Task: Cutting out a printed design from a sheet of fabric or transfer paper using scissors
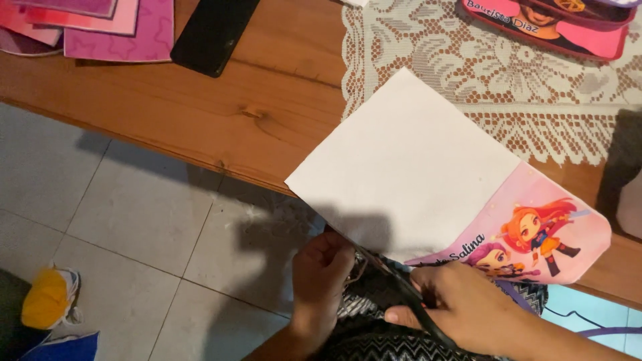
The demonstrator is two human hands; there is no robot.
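A wooden table (267,100) carries everything, with a white lace runner (481,73) spread across its right part. Left of the runner lies a flat black slab (214,30), and further left a pile of pink printed sheets (87,23). On the runner's far right end rests a pink printed cutout (548,23) with a cartoon figure.

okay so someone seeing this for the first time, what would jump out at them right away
A large white sheet with a pink cartoon print at its right end juts over the wooden table edge. Below it, the left hand steadies the sheet while the right hand works black scissors. A white lace cloth lies behind.
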